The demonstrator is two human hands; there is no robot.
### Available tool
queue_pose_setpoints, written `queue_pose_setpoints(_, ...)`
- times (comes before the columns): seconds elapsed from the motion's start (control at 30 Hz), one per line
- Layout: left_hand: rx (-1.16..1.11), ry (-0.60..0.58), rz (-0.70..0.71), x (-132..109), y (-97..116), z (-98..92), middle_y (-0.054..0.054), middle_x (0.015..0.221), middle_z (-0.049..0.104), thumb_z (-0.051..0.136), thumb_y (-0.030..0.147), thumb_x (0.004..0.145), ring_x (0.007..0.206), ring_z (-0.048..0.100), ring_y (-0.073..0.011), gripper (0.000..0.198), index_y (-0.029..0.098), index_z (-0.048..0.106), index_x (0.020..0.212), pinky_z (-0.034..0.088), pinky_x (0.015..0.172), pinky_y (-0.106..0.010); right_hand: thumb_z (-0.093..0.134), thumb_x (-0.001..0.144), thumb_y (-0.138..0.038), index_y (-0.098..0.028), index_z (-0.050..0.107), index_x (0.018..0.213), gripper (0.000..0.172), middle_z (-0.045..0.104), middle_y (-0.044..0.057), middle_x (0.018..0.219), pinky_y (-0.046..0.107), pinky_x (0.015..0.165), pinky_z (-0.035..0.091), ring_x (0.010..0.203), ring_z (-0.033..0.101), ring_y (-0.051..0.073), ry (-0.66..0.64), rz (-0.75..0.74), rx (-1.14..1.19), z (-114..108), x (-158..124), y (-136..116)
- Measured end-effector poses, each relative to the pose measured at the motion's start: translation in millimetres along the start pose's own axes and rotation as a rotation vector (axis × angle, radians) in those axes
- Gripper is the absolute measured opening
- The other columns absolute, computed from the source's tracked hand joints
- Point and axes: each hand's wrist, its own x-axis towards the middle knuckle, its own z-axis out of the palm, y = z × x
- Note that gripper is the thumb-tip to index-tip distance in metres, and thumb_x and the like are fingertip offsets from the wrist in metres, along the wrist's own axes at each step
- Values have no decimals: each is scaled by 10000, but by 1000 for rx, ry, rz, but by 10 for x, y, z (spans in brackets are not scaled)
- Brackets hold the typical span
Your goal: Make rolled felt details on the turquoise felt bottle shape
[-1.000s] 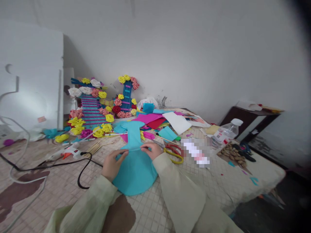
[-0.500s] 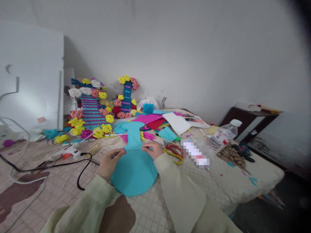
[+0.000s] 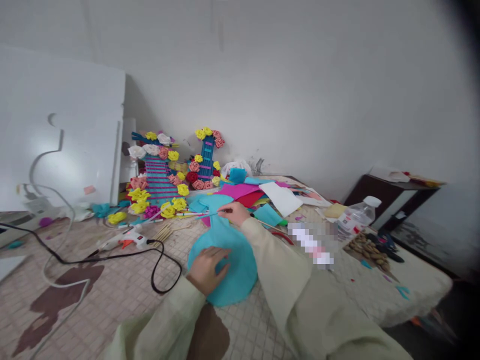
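Observation:
A round turquoise piece (image 3: pixel 240 272), which looks like paper or thin felt, lies on the table in front of me, with a narrower turquoise sheet (image 3: pixel 221 227) running up from its far edge. My left hand (image 3: pixel 208 270) rests over the left part of the round piece, thumb and fingers apart. Farther off, my right hand (image 3: pixel 235 213) pinches a thin blue stick or rolled strip (image 3: pixel 209 215) by its right end, above the narrow sheet. Which of the two it is, I cannot tell.
A white glue gun (image 3: pixel 129 237) with a looping black cord lies left, beside thin wooden sticks (image 3: pixel 163 234). Flower-trimmed panels (image 3: pixel 161 175) stand behind. Coloured sheets (image 3: pixel 240 191) pile up at the back. A plastic bottle (image 3: pixel 358 217) and brown nut-like pieces (image 3: pixel 367 252) are right.
My left hand has let go of the thin strip and moved down onto the round piece. My right hand has lifted the strip away from the neck. The view has swung left.

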Motion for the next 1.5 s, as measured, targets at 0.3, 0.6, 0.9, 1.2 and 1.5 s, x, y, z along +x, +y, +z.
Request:
queue_pose_setpoints(0.3, 69, 128, 150, -51, 159, -41, -39, 568, 648, 404, 162, 799, 493, 578, -139, 229, 170, 629, 840, 434, 500, -258, 488, 862, -288, -144, 564, 996, 211, 575, 64, 1030, 375, 802, 463, 912, 562, 169, -247, 129, -316, 817, 494, -332)
queue_pose_setpoints(0.6, 87, 229, 176, -36, 111, -113, -17, 508, 625, 438, 147, 789, 433, 555, -125, 202, 166, 625, 864, 414, 471, -244, 504, 849, -295, -143, 534, 1065, 266, 521, 80, 1132, 447, 878, 401, 1037, 499, 217, -357, 28, -472, 1010, 507, -371)
queue_pose_setpoints(0.9, 28, 297, 51, -47, 70, -137, 7, 496, 624, 486, 206, 768, 428, 550, -109, 176, 185, 654, 816, 429, 479, -214, 501, 854, -284, -129, 540, 1038, 244, 555, 71, 1054, 398, 803, 458, 935, 550, 187, -362, 31, -327, 995, 394, -518)
queue_pose_setpoints(1.2, -54, 312, -488, 48, -237, -290, -47, 657, 671, 335, 309, 828, 623, 635, -159, 316, 146, 606, 842, 499, 556, -253, 555, 764, -175, -131, 585, 914, 160, 648, 61, 882, 282, 747, 468, 809, 605, 143, -55, 39, 64, -318, -61, 22)
queue_pose_setpoints(1.5, 186, -33, -660, -18, -276, -98, -146, 1259, 483, 549, 314, 654, 1147, 421, -331, 504, 157, 528, 1133, 349, 892, -488, 550, 734, -335, -131, 604, 784, 217, 646, 53, 748, 307, 656, 474, 691, 597, 171, 20, 146, 176, -502, -1171, 501)
